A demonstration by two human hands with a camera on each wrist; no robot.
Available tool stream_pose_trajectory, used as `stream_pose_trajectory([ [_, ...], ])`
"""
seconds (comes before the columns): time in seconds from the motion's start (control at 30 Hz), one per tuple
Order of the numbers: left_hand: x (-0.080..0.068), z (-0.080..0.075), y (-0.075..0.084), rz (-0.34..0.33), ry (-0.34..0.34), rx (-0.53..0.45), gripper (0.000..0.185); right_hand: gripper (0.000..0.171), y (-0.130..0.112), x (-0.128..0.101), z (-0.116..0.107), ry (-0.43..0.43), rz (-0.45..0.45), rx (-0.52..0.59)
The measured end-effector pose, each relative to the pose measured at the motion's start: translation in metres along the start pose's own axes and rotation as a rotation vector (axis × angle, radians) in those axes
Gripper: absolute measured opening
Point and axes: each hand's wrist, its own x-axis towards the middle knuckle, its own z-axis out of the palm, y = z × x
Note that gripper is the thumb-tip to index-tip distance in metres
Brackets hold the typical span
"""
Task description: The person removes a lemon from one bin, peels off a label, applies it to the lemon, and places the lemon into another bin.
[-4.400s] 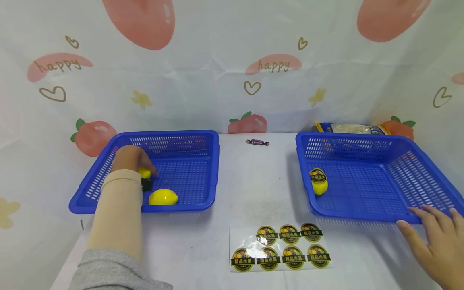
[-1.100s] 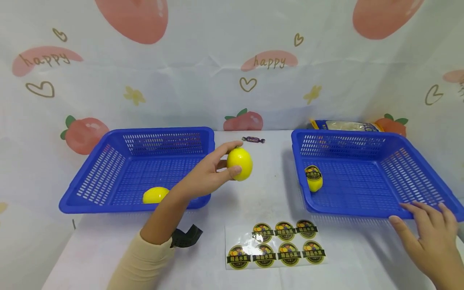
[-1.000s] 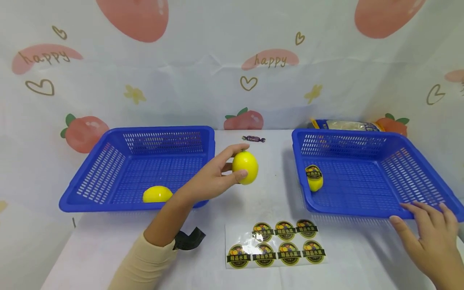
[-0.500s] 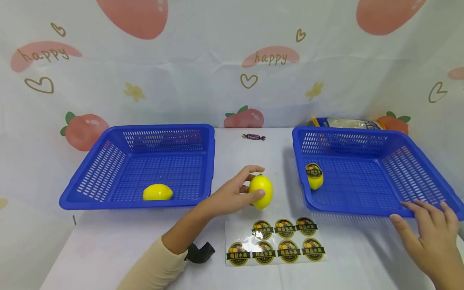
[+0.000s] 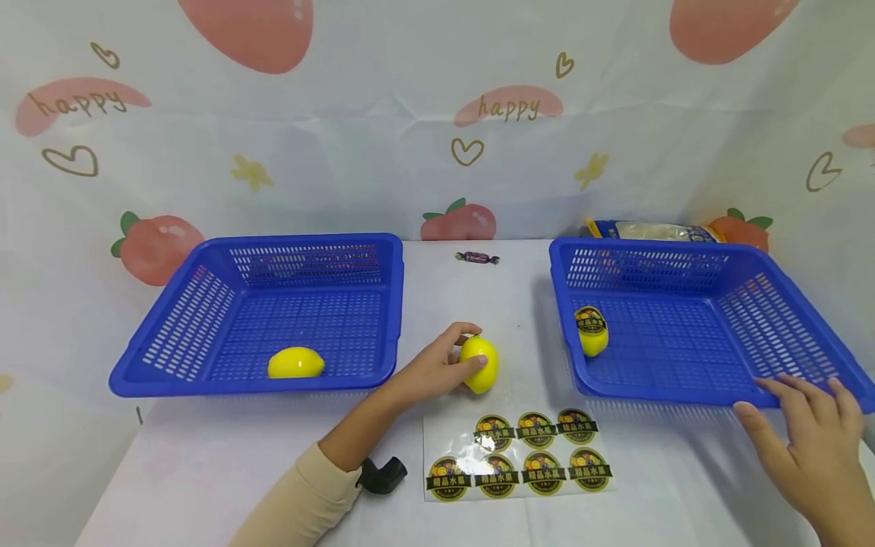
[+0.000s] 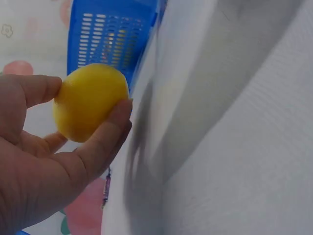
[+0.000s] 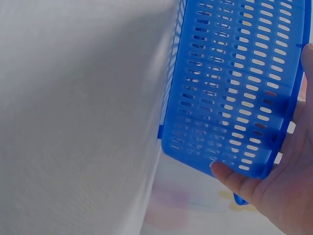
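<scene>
White cloth printed with cartoon fruit (image 5: 355, 175) hangs behind a white table (image 5: 478, 524). Hands are well apart. Left hand (image 5: 436, 372) has a yellow lemon (image 5: 485, 372) pinched between fingers and thumb, near the far edge of a sticker sheet (image 5: 443, 429). Right hand (image 5: 813, 448) is on the near rim of the right blue basket (image 5: 670, 393); honestly can't tell if it's gripping or just resting. Left blue basket (image 5: 225, 386) has another lemon (image 5: 295, 363), the right one a stickered lemon (image 5: 595, 342).
</scene>
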Motion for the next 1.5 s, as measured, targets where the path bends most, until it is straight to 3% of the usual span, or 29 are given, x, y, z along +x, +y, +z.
stream_pose_trajectory([
  [0.1, 0.002, 0.001, -0.004, 0.005, 0.009, 0.023, 0.051, 0.065, 0.000, 0.000, 0.000, -0.011, 0.011, -0.002],
  [0.3, 0.003, 0.001, -0.003, -0.016, 0.073, 0.171, 0.056, 0.064, 0.000, 0.000, -0.001, -0.011, 0.012, -0.003],
  [0.43, 0.004, 0.002, -0.002, -0.039, 0.088, 0.174, 0.059, 0.066, -0.001, 0.000, -0.001, -0.027, 0.025, -0.015],
  [0.53, 0.005, 0.003, -0.003, -0.045, 0.106, 0.181, 0.054, 0.065, -0.001, 0.001, -0.001, -0.028, 0.021, -0.011],
  [0.77, 0.005, 0.001, -0.004, -0.027, 0.188, 0.300, 0.044, 0.064, -0.001, 0.002, -0.002, -0.029, 0.013, -0.012],
  [1.0, 0.006, 0.000, -0.005, -0.006, 0.197, 0.328, 0.043, 0.063, 0.002, 0.001, -0.004, -0.041, -0.001, -0.008],
  [1.2, 0.008, 0.001, -0.006, -0.008, 0.197, 0.333, 0.044, 0.074, -0.006, 0.004, -0.015, -0.094, 0.082, -0.110],
  [1.27, 0.008, 0.001, -0.007, -0.011, 0.198, 0.338, 0.044, 0.078, -0.013, 0.006, -0.020, -0.037, 0.062, -0.107],
  [1.4, 0.008, 0.001, -0.008, -0.025, 0.204, 0.340, 0.047, 0.084, -0.034, 0.015, -0.027, 0.145, -0.086, -0.044],
  [1.5, 0.010, 0.001, -0.008, -0.017, 0.210, 0.351, 0.053, 0.087, -0.052, 0.021, -0.029, 0.189, -0.143, -0.002],
])
